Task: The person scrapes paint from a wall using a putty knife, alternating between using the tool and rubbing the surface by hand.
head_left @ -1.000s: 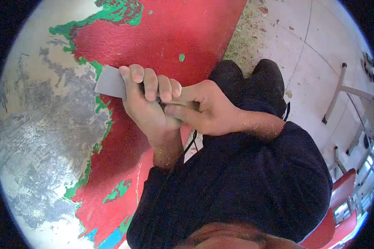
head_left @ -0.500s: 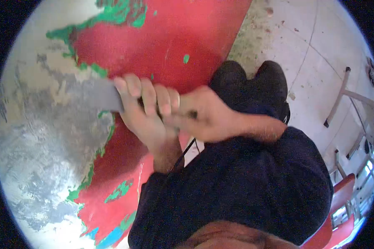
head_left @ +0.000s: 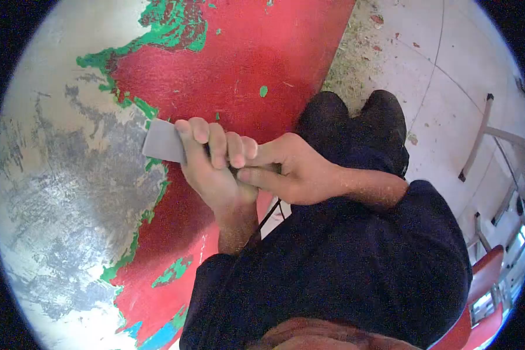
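Note:
A flat grey scraper blade [head_left: 164, 142] lies against the panel at the edge between bare metal [head_left: 70, 216] and red paint [head_left: 216, 76], beside a ragged green strip [head_left: 143, 108]. My left hand [head_left: 216, 163] is wrapped round the tool behind the blade, its fingers curled over the top. Right behind it, my right hand [head_left: 291, 169] is closed with thumb and fingers at the tool's rear end, touching my left hand. Most of the handle is hidden by the fingers.
Dark shoes [head_left: 382, 119] stand on the pale floor [head_left: 449, 58], with paint flakes scattered near the panel's edge. At the right are metal furniture legs [head_left: 478, 137] and a red chair [head_left: 487, 271]. A thin dark cord hangs by my left forearm.
The blade and both hands have shifted slightly right in the view, as has the panel. My hands keep their grip and look less blurred.

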`<action>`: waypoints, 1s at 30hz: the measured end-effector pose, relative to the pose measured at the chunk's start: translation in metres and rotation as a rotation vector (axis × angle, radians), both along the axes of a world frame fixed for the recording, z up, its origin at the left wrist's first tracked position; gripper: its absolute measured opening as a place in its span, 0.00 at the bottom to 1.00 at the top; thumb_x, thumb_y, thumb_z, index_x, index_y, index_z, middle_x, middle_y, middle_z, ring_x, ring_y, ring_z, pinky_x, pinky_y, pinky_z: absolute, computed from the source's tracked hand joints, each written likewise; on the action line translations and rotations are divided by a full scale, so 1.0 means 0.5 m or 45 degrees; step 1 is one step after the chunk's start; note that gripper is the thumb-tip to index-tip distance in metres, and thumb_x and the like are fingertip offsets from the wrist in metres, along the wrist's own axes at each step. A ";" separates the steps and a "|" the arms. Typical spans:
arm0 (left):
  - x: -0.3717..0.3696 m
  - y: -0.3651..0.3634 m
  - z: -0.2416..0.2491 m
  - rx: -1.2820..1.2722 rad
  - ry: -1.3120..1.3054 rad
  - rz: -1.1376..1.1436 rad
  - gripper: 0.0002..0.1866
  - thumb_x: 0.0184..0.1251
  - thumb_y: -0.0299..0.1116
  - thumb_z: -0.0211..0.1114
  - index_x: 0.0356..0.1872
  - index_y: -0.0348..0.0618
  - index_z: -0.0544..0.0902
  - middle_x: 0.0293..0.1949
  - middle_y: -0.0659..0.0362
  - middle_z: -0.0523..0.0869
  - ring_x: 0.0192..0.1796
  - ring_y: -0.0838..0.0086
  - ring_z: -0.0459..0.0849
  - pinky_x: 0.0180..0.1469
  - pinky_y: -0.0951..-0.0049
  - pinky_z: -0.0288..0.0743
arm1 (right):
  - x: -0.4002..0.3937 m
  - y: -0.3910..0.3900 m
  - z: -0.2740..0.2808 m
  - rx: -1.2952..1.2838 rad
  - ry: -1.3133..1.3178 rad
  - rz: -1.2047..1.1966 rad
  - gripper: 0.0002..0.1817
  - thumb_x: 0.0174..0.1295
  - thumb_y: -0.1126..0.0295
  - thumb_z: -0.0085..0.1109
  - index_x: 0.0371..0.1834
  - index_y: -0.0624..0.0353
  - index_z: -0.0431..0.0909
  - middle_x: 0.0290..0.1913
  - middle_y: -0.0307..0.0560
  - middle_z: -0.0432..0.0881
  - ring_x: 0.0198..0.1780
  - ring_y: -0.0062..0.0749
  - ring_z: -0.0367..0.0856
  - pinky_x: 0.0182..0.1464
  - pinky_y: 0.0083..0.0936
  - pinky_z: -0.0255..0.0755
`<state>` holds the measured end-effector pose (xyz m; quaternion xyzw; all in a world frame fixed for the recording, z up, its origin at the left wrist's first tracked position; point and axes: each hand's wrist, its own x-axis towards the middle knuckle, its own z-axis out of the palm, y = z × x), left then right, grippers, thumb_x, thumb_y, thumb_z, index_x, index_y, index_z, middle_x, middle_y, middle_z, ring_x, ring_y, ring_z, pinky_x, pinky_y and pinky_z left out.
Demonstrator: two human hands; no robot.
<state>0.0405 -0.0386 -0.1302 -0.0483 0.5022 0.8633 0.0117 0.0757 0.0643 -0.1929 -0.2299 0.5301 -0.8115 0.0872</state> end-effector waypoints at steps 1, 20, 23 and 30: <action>0.006 0.001 -0.002 0.031 -0.040 0.036 0.17 0.72 0.48 0.45 0.25 0.51 0.64 0.12 0.68 0.56 0.09 0.79 0.59 0.16 0.72 0.64 | -0.005 -0.002 0.000 0.027 0.035 -0.043 0.07 0.62 0.71 0.56 0.30 0.65 0.74 0.19 0.43 0.67 0.26 0.13 0.62 0.25 0.22 0.63; 0.004 0.014 -0.005 -0.054 -0.028 0.041 0.16 0.73 0.47 0.43 0.27 0.51 0.64 0.14 0.69 0.57 0.11 0.81 0.58 0.16 0.75 0.64 | 0.001 0.000 -0.002 0.019 0.085 -0.165 0.06 0.62 0.72 0.55 0.35 0.66 0.75 0.18 0.44 0.66 0.25 0.14 0.64 0.25 0.23 0.63; -0.011 0.002 0.004 -0.099 0.021 0.006 0.16 0.73 0.47 0.43 0.27 0.51 0.65 0.14 0.69 0.57 0.11 0.81 0.58 0.16 0.75 0.64 | 0.002 0.000 0.000 0.086 0.116 -0.154 0.07 0.63 0.72 0.54 0.35 0.67 0.74 0.19 0.41 0.66 0.25 0.13 0.63 0.25 0.22 0.62; -0.002 0.014 -0.004 -0.124 -0.075 0.101 0.16 0.73 0.47 0.43 0.27 0.51 0.66 0.13 0.68 0.57 0.10 0.80 0.58 0.16 0.74 0.64 | 0.003 0.006 -0.010 -0.012 0.044 -0.109 0.09 0.64 0.71 0.52 0.31 0.67 0.73 0.20 0.38 0.66 0.28 0.12 0.62 0.27 0.20 0.63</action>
